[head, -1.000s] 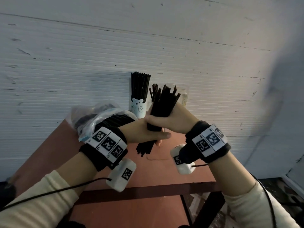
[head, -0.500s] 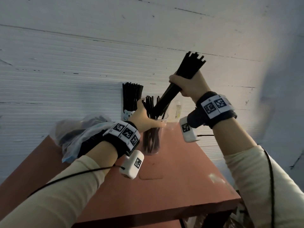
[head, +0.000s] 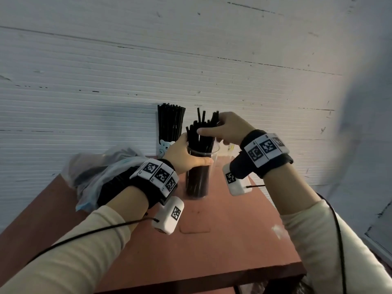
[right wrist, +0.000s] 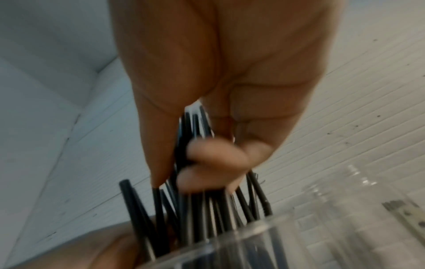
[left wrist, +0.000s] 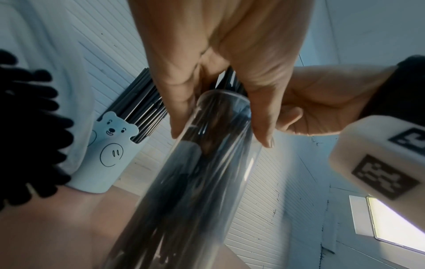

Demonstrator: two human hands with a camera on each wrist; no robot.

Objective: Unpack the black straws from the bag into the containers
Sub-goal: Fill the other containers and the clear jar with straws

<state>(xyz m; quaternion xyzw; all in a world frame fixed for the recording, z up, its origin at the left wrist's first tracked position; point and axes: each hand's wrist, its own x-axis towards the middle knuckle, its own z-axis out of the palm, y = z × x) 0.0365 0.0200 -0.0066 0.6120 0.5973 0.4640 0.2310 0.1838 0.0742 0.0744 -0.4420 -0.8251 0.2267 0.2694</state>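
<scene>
Wall-backed table (head: 244, 240): hands grip glass (head: 199, 177), straws (head: 201, 132).

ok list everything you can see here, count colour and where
glass: one, clear, mid table, full of straws
straws: many, black, standing in the glass, tops splayed
bear cup: one, pale blue, by the wall left of the glass, packed with black straws
bag: one, clear plastic, left side of table, dark straws inside
jar: one, clear, right of the glass by the wall
table: one, reddish brown
wall: white, ribbed, behind the table
left hand: grips the glass near its rim
right hand: holds the straw tops above the glass
</scene>
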